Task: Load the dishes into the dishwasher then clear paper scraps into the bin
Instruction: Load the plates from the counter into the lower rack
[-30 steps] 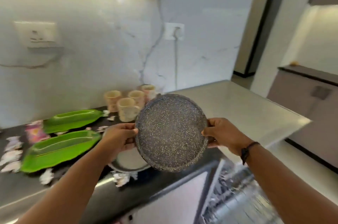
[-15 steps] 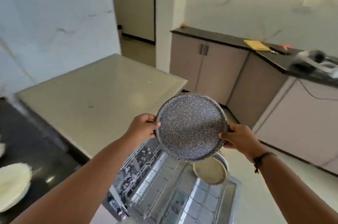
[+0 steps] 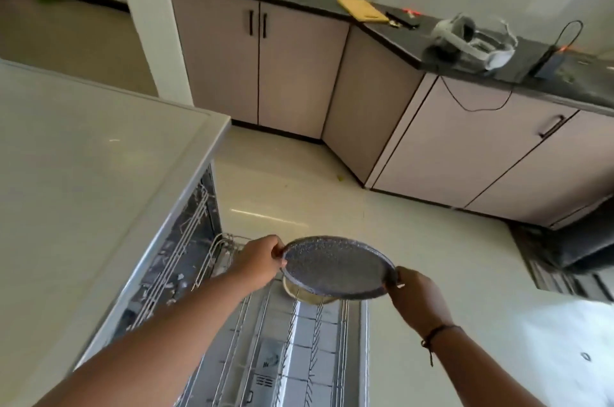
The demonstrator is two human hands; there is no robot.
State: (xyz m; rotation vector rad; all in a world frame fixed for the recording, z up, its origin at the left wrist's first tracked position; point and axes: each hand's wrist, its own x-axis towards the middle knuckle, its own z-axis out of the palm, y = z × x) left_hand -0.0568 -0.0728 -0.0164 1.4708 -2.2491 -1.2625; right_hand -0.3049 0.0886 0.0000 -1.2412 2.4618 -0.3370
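Observation:
A round grey speckled plate [image 3: 335, 268] is held nearly flat above the pulled-out wire rack [image 3: 275, 340] of the open dishwasher. My left hand [image 3: 257, 257] grips its left rim and my right hand [image 3: 415, 297] grips its right rim. Under the plate a cream dish [image 3: 307, 297] stands in the far end of the rack, mostly hidden by the plate. No paper scraps or bin show in this view.
A pale worktop [image 3: 83, 174] covers the dishwasher on the left. Beige cabinets [image 3: 292, 74] with a black counter run along the back and right, bearing a yellow board [image 3: 362, 9], a white headset [image 3: 471, 41] and cables. Glossy floor [image 3: 432, 240] lies beyond.
My view swung right and down, from the counter with green trays and cups to the open dishwasher. Both hands carried the plate along and lowered it, tilting it flatter over the rack.

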